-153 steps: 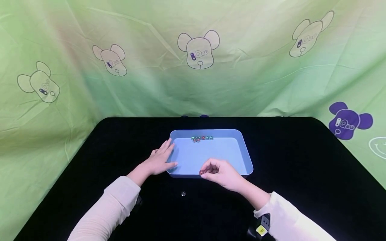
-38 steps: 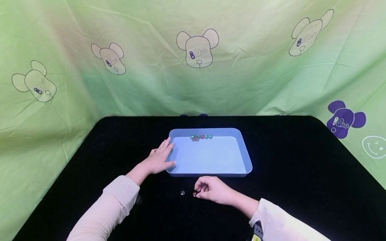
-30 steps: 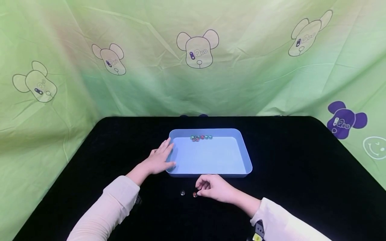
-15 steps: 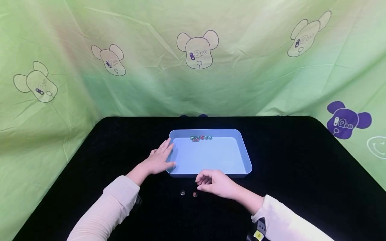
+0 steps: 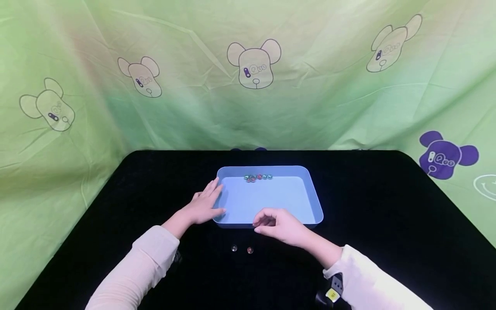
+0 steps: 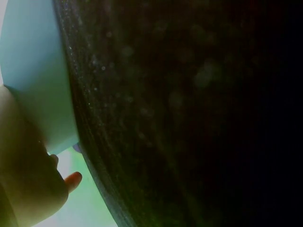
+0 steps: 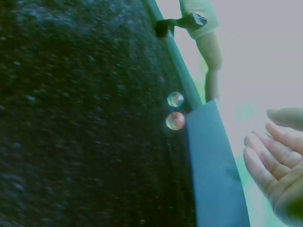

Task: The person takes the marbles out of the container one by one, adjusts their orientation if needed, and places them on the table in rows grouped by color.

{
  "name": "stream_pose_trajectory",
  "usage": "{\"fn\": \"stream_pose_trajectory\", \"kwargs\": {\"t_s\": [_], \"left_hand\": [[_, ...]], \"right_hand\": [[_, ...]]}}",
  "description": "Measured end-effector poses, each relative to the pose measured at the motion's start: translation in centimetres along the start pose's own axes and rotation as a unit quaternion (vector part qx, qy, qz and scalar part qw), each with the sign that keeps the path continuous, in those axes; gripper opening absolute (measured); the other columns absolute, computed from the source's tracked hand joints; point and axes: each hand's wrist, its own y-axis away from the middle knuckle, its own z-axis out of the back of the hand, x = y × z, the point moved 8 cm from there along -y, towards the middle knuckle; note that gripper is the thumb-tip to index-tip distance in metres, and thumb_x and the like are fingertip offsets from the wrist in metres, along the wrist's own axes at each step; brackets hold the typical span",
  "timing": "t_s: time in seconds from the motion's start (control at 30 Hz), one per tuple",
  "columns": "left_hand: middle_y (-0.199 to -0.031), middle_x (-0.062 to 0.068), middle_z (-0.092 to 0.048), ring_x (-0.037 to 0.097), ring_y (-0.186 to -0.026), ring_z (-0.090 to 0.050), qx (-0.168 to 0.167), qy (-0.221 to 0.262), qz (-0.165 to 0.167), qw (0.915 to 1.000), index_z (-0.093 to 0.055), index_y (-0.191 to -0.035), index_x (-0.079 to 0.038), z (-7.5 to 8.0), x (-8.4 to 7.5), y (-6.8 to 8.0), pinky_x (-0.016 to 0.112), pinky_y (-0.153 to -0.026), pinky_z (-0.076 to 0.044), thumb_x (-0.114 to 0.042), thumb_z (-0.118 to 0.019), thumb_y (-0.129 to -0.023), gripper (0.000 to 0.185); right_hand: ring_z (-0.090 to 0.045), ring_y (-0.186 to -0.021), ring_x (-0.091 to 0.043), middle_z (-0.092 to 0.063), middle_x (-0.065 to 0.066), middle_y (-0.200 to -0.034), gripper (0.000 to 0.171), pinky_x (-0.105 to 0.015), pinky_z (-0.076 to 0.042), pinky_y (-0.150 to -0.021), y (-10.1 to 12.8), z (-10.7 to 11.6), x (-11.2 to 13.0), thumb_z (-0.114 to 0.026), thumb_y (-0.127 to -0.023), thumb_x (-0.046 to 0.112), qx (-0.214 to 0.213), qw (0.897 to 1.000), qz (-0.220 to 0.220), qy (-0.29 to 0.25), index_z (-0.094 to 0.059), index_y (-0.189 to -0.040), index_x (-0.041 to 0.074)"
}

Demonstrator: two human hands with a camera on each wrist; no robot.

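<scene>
In the head view my left hand [image 5: 201, 207] rests with straight, spread fingers on the left rim of a shallow blue tray [image 5: 277, 200]. My right hand [image 5: 280, 224] hovers over the tray's near rim, thumb and fingertips apart, nothing between them. On the black cloth in front of the tray lie two glass marbles side by side, a clear one [image 5: 234, 248] and a reddish one [image 5: 250, 250]. The right wrist view shows the reddish marble [image 7: 175, 121] and its neighbour close to the tray wall [image 7: 213, 165], away from the loosely bent fingers.
Several green and red marbles [image 5: 259, 177] sit along the tray's far wall. A black cloth [image 5: 387, 215] covers the table. Behind it hangs a green curtain [image 5: 186, 116] printed with bear heads. A dark wrist device [image 5: 335, 284] sits at the right sleeve.
The right hand carried the reddish marble from the tray's near rim down beside the clear one. It let go, then rose back toward the tray. The left hand stayed put.
</scene>
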Motion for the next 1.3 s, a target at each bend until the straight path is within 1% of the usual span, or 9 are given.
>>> {"fn": "stream_pose_trajectory", "kwargs": {"t_s": [0.1,0.27,0.5,0.8,0.9,1.07,1.3], "left_hand": [[-0.144,0.008,0.003,0.022,-0.130,0.001,-0.002,0.001,-0.002,1.0000,-0.016,-0.138,-0.005,0.0,0.0,-0.1,0.046,-0.092,-0.018,-0.040,-0.051,-0.083,0.074],[-0.144,0.008,0.003,0.022,-0.130,0.001,-0.003,-0.004,0.000,1.0000,-0.016,-0.138,-0.005,-0.1,0.2,-0.1,0.046,-0.093,-0.018,-0.041,-0.050,-0.083,0.074],[-0.144,0.007,0.004,0.022,-0.130,0.001,-0.002,-0.003,0.000,1.0000,-0.016,-0.138,-0.005,-0.2,0.2,-0.1,0.046,-0.092,-0.019,-0.040,-0.050,-0.084,0.073],[-0.144,0.007,0.003,0.022,-0.130,0.001,-0.011,0.013,-0.016,0.9997,-0.018,-0.137,-0.002,0.2,-0.3,0.3,0.049,-0.091,-0.018,-0.041,-0.048,-0.084,0.073],[-0.144,0.008,0.002,0.022,-0.130,0.001,-0.009,0.007,-0.010,0.9999,-0.018,-0.137,-0.003,0.1,-0.3,0.3,0.047,-0.091,-0.019,-0.040,-0.049,-0.084,0.072],[-0.144,0.008,0.003,0.020,-0.130,0.002,0.001,-0.001,0.005,1.0000,-0.017,-0.138,-0.006,-0.2,0.1,0.0,0.045,-0.092,-0.019,-0.040,-0.050,-0.083,0.073],[-0.144,0.006,0.003,0.020,-0.130,0.001,0.002,0.001,0.005,1.0000,-0.016,-0.138,-0.007,-0.2,0.1,0.0,0.045,-0.092,-0.019,-0.042,-0.049,-0.083,0.073]], "right_hand": [[-0.056,-0.076,-0.011,-0.060,0.000,-0.081,0.013,-0.026,-0.044,-0.069,-0.2,0.5,0.1,-0.061,-0.080,0.012,-0.011,1.000,0.002,-0.003,-0.060,-0.088,0.003],[-0.055,-0.076,-0.012,-0.061,-0.004,-0.082,0.013,-0.026,-0.044,-0.068,-0.6,1.1,0.0,-0.060,-0.080,0.010,-0.020,1.000,0.009,-0.007,-0.060,-0.088,0.000],[-0.055,-0.078,-0.015,-0.061,-0.006,-0.084,0.016,-0.026,-0.043,-0.070,-0.9,1.9,-0.4,-0.060,-0.080,0.010,-0.036,0.999,-0.004,-0.008,-0.061,-0.090,-0.002],[-0.056,-0.079,-0.015,-0.062,-0.006,-0.085,0.017,-0.026,-0.044,-0.070,-1.4,2.8,-0.7,-0.060,-0.080,0.011,-0.048,0.999,-0.013,-0.009,-0.060,-0.091,-0.003],[-0.056,-0.079,-0.016,-0.062,-0.006,-0.085,0.019,-0.026,-0.044,-0.068,-1.6,3.0,-1.0,-0.061,-0.079,0.011,-0.053,0.998,-0.022,-0.013,-0.060,-0.091,-0.004],[-0.056,-0.079,-0.017,-0.062,-0.007,-0.085,0.019,-0.026,-0.043,-0.068,-1.7,3.5,-1.3,-0.062,-0.079,0.010,-0.065,0.997,-0.034,-0.013,-0.060,-0.091,-0.004],[-0.056,-0.081,-0.018,-0.062,-0.008,-0.086,0.021,-0.026,-0.043,-0.070,-2.0,3.9,-1.3,-0.062,-0.078,0.010,-0.075,0.996,-0.039,-0.018,-0.060,-0.092,-0.006]]}}
